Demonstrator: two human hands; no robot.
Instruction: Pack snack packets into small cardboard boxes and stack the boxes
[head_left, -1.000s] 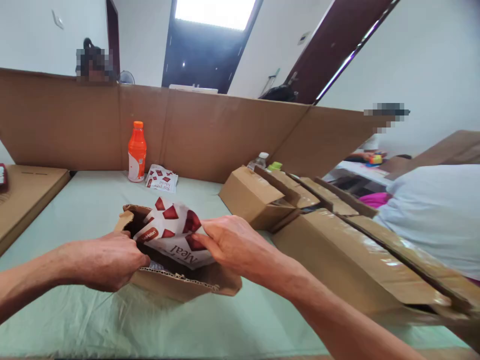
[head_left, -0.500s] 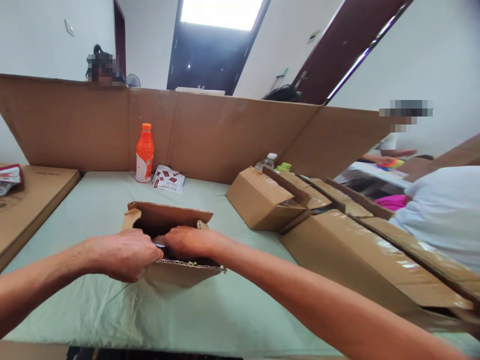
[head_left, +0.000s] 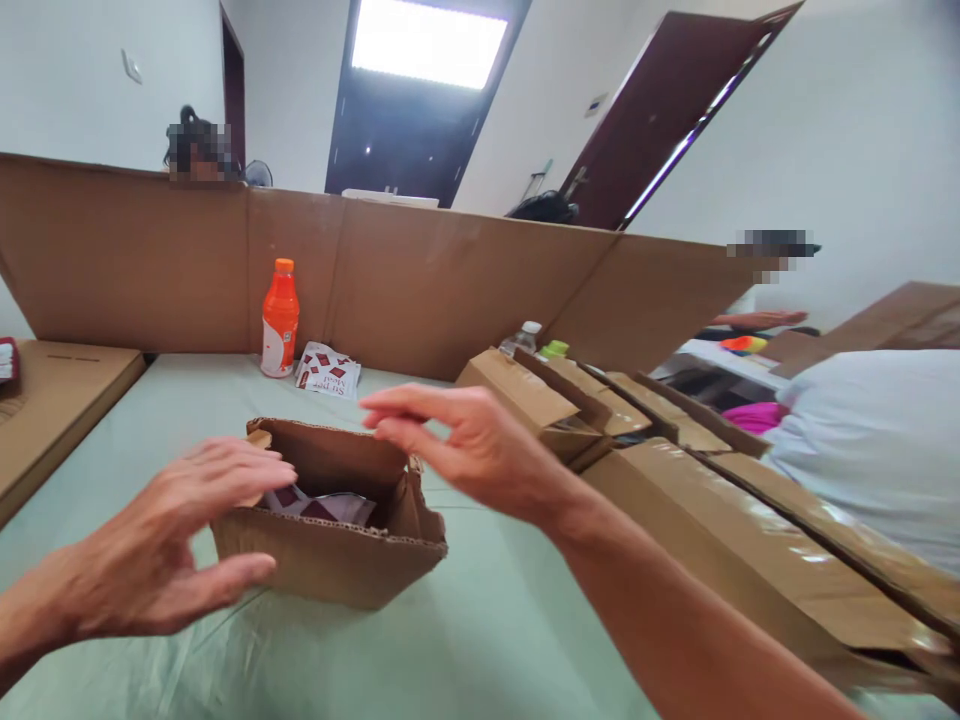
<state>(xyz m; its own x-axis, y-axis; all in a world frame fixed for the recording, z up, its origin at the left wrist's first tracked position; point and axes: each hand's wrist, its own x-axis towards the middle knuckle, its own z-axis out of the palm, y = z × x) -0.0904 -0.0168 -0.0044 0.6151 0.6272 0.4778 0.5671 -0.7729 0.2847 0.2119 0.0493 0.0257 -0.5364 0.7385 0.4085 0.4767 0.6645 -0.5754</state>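
Observation:
An open cardboard box (head_left: 330,565) stands in front of me on the pale green cloth. Inside it lies a white packet with dark red diamonds (head_left: 337,508), partly hidden by the box wall. My left hand (head_left: 187,535) is at the box's left side, thumb and fingers apart, holding nothing; whether it touches the cardboard I cannot tell. Over the box's far right corner is my right hand (head_left: 465,445), empty, its fingers stretched out to the left. Behind the box lie similar packets (head_left: 328,372) beside an upright bottle of orange drink (head_left: 280,320).
Several cardboard boxes (head_left: 720,530) line the right side, with clear and green-capped bottles (head_left: 525,338) behind them. A tall cardboard panel (head_left: 435,275) closes the back. At left lies a flat carton (head_left: 67,400). A person in a white shirt (head_left: 877,430) is at right; others are beyond the panel.
Both hands have come out of the box and opened. The right hand rose up and to the right, the left moved left. The packet inside the box now shows.

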